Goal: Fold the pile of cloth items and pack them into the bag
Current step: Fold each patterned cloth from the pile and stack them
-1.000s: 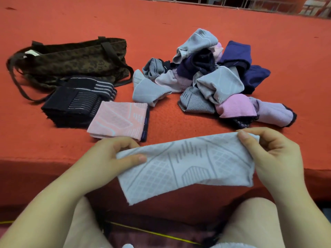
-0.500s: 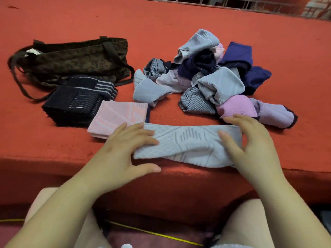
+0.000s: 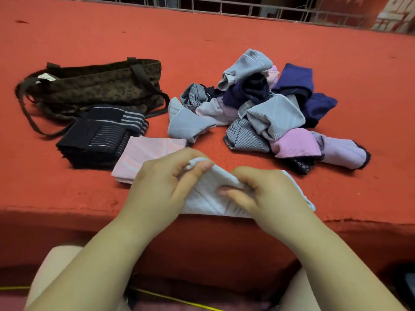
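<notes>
Pale blue patterned knit cloth (image 3: 206, 198) lies at the red worktop's (image 3: 67, 194) near edge; left hand (image 3: 157, 187) pinches its far corner, right hand (image 3: 269, 194) curls over its right half. Unfolded pile (image 3: 265, 113) sits far right, brown bag (image 3: 94, 86) far left.

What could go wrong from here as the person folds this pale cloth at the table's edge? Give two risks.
1. The pale cloth lies right at the front edge of the red table, so once the left hand and right hand let go, it might slip off.
2. The left hand works directly beside the folded pink cloth; a careless nudge may disturb that fold.
</notes>
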`<state>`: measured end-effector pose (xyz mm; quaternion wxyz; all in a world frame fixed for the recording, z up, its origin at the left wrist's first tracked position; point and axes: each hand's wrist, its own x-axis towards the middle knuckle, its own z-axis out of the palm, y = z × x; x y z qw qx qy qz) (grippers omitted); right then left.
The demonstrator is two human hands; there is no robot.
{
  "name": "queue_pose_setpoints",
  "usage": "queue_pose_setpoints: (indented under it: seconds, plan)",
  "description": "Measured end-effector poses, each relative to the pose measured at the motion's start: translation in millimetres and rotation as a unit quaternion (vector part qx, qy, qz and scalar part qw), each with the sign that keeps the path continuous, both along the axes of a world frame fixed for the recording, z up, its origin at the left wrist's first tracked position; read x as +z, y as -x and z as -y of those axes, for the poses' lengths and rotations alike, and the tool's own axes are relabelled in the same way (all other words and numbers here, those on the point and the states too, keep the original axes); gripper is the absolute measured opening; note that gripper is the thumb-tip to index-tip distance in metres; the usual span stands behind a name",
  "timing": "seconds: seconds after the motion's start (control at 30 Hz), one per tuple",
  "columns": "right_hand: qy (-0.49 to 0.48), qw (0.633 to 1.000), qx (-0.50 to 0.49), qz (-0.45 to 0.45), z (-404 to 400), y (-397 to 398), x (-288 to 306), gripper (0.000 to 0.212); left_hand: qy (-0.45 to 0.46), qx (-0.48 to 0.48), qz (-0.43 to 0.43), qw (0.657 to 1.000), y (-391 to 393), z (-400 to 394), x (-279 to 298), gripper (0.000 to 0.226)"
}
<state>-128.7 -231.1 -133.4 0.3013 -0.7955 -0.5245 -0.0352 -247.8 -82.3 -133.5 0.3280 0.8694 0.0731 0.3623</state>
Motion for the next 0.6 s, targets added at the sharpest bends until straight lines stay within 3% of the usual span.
queue_pose_setpoints:
  seconds: [0.1, 0.3, 0.37, 0.43, 0.5, 0.6]
  plan:
    - [0.044, 0.998, -0.034, -0.014, 10.8, -15.9, 8.7, 0.031, 0.009, 0.07, 0.036, 0.997, -1.4, -7.2, 7.3, 0.024]
    - [0.08, 0.989, -0.107, -0.057, 48.8, -41.3, 11.3, 0.029, 0.081, 0.163, 0.042, 0.982, 11.0, -31.6, 3.9, 0.022]
    - [0.031, 0.984, -0.091, -0.147, 53.5, -41.4, 15.9, 0.02, 0.115, 0.188, 0.03, 0.975, 12.4, -36.6, 3.4, 0.03]
    - [-0.053, 0.955, -0.055, -0.288, 55.0, -38.4, 23.0, 0.013, 0.155, 0.193, -0.003, 0.969, 13.0, -43.9, 6.7, 0.029]
    - [-0.1, 0.921, -0.032, -0.375, 54.4, -36.8, 25.0, 0.032, 0.177, 0.183, -0.047, 0.966, 14.3, -51.2, 8.8, 0.02]
    - [-0.109, 0.897, -0.044, -0.426, 45.9, -35.4, 13.6, 0.033, 0.098, 0.209, -0.1, 0.968, 14.2, -55.7, 7.7, 0.005]
